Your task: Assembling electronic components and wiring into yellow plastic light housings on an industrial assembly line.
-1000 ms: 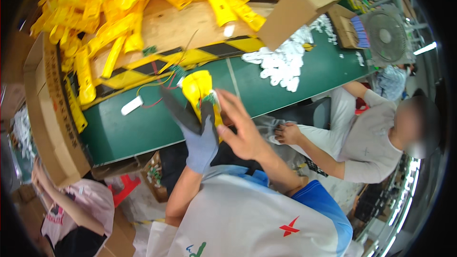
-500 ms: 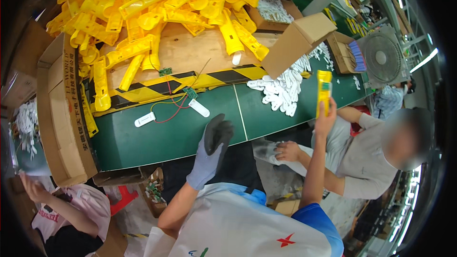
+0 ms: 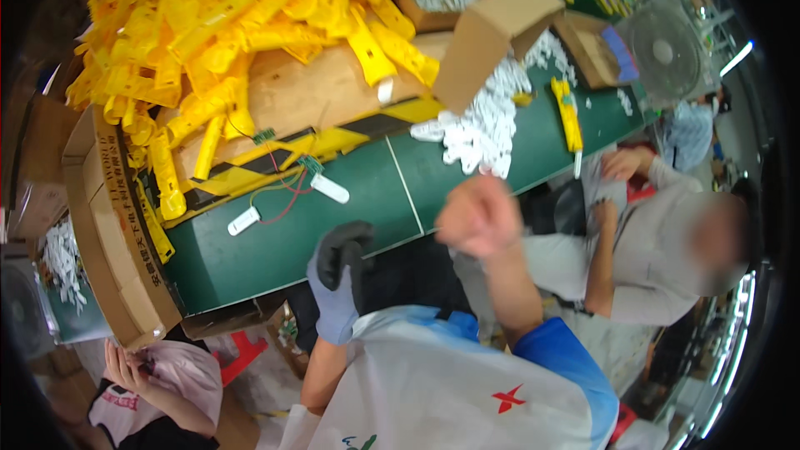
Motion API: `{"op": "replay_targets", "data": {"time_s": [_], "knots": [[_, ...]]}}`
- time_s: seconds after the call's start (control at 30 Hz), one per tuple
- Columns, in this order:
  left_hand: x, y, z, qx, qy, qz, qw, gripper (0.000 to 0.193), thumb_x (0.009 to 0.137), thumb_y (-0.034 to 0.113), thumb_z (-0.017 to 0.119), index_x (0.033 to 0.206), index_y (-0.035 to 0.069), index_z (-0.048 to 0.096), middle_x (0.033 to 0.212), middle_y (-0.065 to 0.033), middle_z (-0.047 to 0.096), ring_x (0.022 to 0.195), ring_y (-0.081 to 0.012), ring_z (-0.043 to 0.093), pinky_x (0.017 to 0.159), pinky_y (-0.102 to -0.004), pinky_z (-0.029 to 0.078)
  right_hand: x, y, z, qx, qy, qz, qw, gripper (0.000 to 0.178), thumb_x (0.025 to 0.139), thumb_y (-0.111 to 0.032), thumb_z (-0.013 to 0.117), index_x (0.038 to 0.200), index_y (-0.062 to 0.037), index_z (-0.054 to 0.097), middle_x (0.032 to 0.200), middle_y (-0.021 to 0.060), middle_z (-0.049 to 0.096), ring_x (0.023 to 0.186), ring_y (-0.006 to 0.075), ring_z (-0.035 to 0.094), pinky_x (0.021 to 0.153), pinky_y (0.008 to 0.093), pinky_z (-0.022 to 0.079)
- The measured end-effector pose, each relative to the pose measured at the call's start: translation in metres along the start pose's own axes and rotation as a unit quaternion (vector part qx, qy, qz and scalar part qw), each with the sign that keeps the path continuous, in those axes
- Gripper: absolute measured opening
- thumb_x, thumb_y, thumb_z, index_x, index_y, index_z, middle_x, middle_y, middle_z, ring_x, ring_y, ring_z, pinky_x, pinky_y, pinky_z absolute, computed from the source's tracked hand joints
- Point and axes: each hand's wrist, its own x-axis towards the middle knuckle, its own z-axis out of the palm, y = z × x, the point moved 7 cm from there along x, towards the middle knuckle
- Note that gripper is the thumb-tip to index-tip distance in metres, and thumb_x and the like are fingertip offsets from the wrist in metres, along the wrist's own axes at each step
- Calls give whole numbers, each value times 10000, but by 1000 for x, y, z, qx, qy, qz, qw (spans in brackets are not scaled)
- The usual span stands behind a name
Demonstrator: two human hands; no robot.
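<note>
My left hand [image 3: 340,271], in a grey glove with a black palm, is above the table's near edge. Its fingers curve loosely, with nothing visible in them. My bare right hand [image 3: 479,215] is blurred, below the heap of white plastic pieces [image 3: 479,133]; its fingers look folded, and whether they hold anything is unclear. A long yellow plastic casing [image 3: 567,117] with a green part lies farther right on the table, a white tip at its near end. Left of centre, two white plastic pieces [image 3: 330,188] lie by small green circuit boards [image 3: 311,165] with red and yellow wires.
Yellow casings [image 3: 225,25] form a big pile on a wooden board edged with black-and-yellow tape [image 3: 358,132]. Cardboard boxes stand left [image 3: 117,225] and at the back [image 3: 492,37]. A fan [image 3: 662,52] is far right. Two people sit nearby, a seated person [image 3: 642,258] right, another [image 3: 158,383] left.
The yellow casing has left my right hand and lies on the table. That hand has moved left, toward me. My left hand has drawn back slightly, its fingers more curled. The view has shifted.
</note>
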Motion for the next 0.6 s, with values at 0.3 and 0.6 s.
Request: {"op": "replay_targets", "data": {"time_s": [0.3, 0.6], "knots": [[12, 51, -19, -24, 46, 109, 993, 256, 981, 174, 504, 1084, -43, 596, 1035, -167, 669, 905, -226, 644, 840, -332, 498, 42, 110, 78, 191, -239, 125, 944, 798, 1024, -598, 107, 458, -118, 399, 410, -38, 328, 345, 115, 225, 371, 286, 174], [1, 74, -4, 70, -50, 71, 994, 423, 726, -49, 618, 1147, -16, 627, 1085, -142, 663, 991, -217, 625, 891, -302, 479, 36, 111, 69, 56, -186, 134, 972, 791, 1054, -535, 154, 484, -91, 475, 439, -12, 430, 400, 97, 306, 441, 231, 278]]}}
